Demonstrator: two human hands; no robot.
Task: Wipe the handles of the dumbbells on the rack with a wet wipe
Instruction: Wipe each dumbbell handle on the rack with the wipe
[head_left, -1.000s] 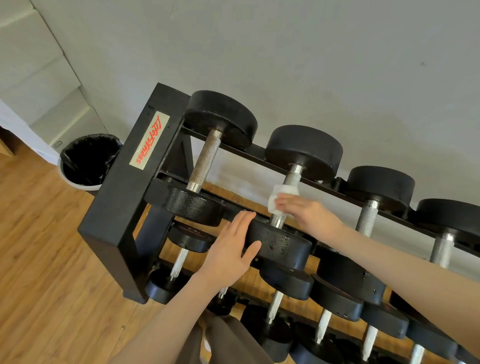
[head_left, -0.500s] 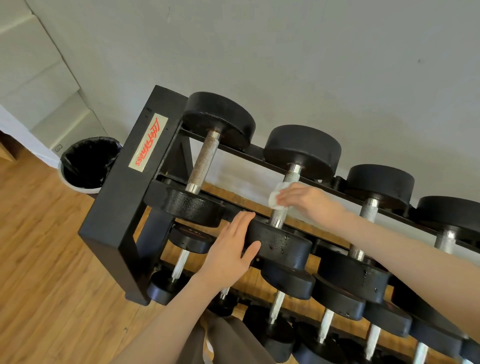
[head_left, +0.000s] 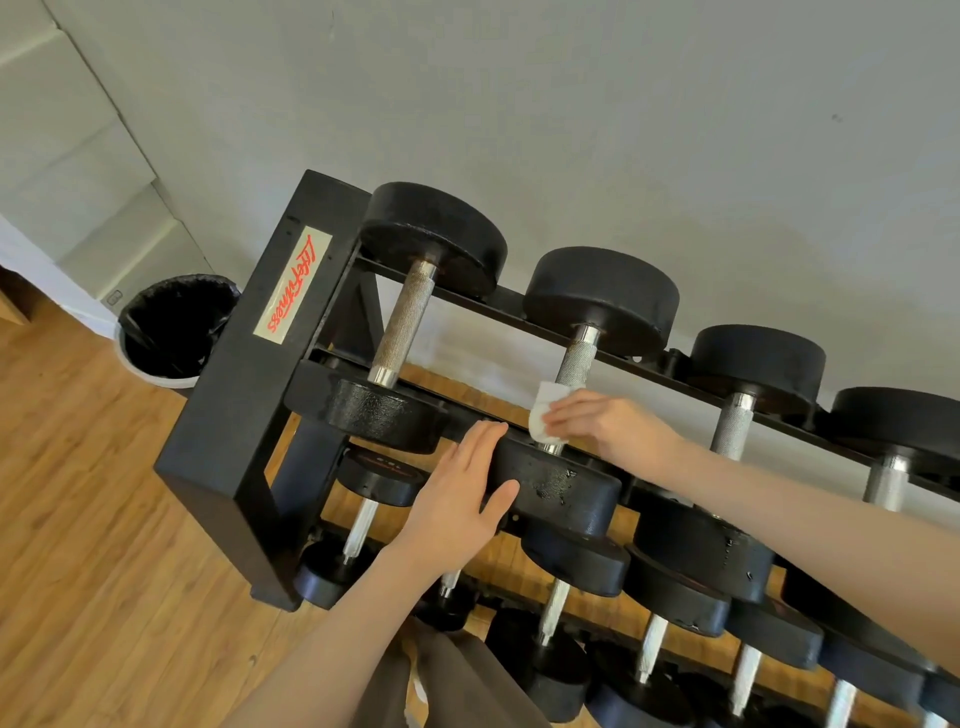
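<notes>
A black dumbbell rack (head_left: 236, 415) holds rows of black dumbbells with knurled metal handles. My right hand (head_left: 605, 426) holds a white wet wipe (head_left: 544, 410) wrapped around the lower part of the handle (head_left: 576, 361) of the second dumbbell on the top row. My left hand (head_left: 457, 499) rests with straight fingers on that dumbbell's near head (head_left: 561, 486). The first dumbbell's handle (head_left: 405, 322) lies bare to the left. Further handles (head_left: 732, 426) show to the right.
A bin with a black liner (head_left: 171, 327) stands on the wooden floor (head_left: 88, 519) left of the rack. A grey wall (head_left: 571, 130) is right behind the rack. Lower rows carry several smaller dumbbells (head_left: 571, 566).
My right hand with the wipe slid up the handle, then back down towards the near head. My left hand stayed on the head.
</notes>
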